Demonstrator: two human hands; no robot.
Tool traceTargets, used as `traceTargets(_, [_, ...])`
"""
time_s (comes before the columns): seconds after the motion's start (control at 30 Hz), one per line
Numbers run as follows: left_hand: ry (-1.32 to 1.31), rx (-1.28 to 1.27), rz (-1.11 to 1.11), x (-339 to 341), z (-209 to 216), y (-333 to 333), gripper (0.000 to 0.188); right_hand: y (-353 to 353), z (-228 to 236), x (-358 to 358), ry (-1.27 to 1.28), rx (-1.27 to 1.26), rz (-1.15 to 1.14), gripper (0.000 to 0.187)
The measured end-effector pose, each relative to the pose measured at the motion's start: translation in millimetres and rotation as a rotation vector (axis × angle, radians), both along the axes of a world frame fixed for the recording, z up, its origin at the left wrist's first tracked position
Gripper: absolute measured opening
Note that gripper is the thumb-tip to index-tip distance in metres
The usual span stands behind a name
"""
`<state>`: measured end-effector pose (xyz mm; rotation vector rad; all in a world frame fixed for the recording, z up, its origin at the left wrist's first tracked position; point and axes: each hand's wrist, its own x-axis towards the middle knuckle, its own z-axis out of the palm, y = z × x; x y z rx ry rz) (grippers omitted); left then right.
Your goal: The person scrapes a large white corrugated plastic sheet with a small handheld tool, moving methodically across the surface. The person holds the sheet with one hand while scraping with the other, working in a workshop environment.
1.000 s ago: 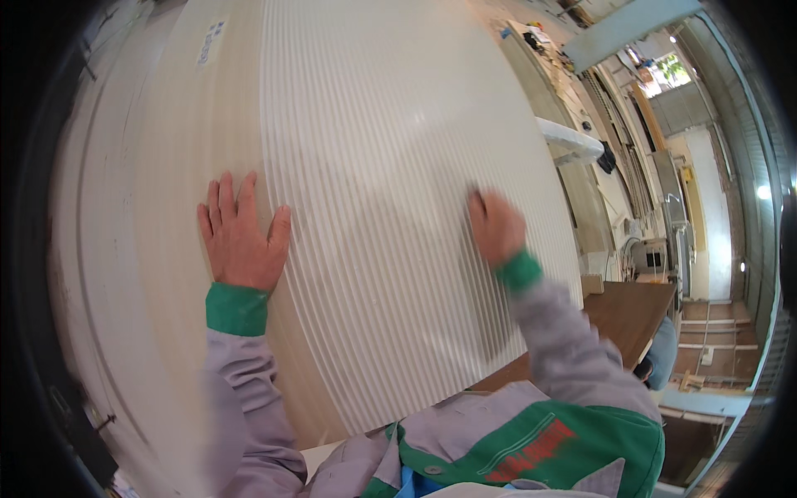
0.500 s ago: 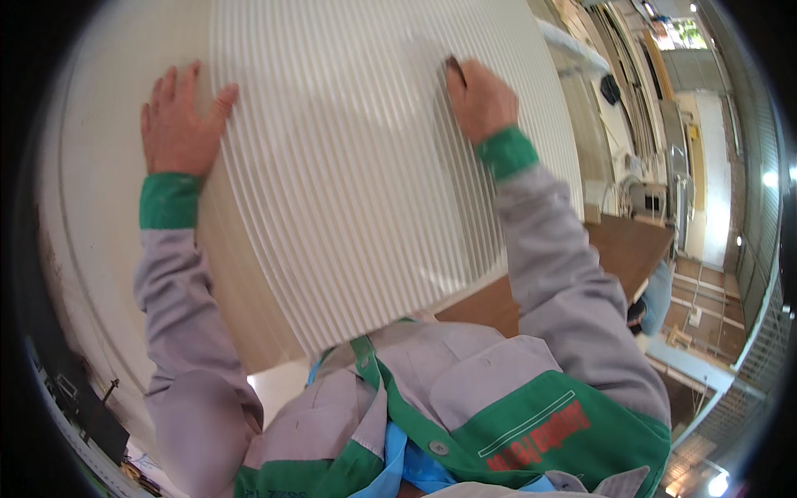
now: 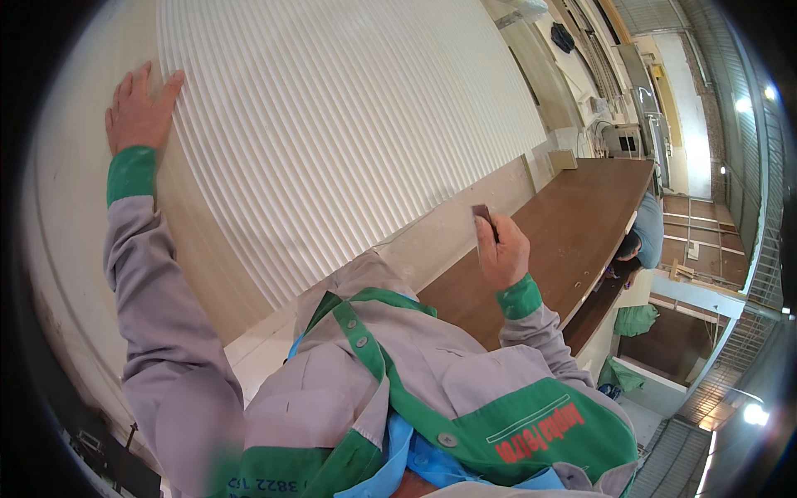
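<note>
A large pale panel (image 3: 332, 124) with many parallel grooves spreads out in front of me. My left hand (image 3: 141, 112) lies flat, fingers spread, on the smooth beige border (image 3: 203, 216) left of the grooves, its thumb beside the first ridge. Held between thumb and fingers of my right hand (image 3: 505, 253) is a small, flat, dark brown piece that looks like folded sandpaper (image 3: 482, 213). This hand is raised off the ridges, near the panel's close right edge, with the brown tabletop behind it.
A brown table (image 3: 573, 207) stands to the right, with a small beige block (image 3: 563, 159) at its far end. Another person (image 3: 643, 232) in blue bends beside that table. Green cloth (image 3: 636, 320) hangs below it. Boards and a black bag (image 3: 563, 37) lie farther back.
My right hand has left the grooved surface and come back toward me, still holding the brown piece. The left hand keeps flat on the border. My view has swung to the right.
</note>
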<state>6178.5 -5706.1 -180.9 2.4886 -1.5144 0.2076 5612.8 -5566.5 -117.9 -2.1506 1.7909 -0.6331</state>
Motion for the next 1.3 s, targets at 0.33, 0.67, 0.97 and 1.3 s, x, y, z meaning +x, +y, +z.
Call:
traceTargets(0.33, [0.012,-0.035,0.003,-14,9,7,0.080,-90,3,75,0.138,0.001,0.116,0.019])
traceTargets(0.67, [0.140,-0.109,-0.019,-24,26,9,0.076,-462,-25,315,0.366,-0.196,0.176,0.045])
traceTargets(0.97, [0.018,-0.077,-0.010,-20,17,7,0.074,-347,-16,232,0.414,-0.165,0.254,0.045])
traceTargets(1.3, [0.039,-0.084,-0.023,-18,14,7,0.073,-81,-5,60,0.136,-0.087,0.247,0.014])
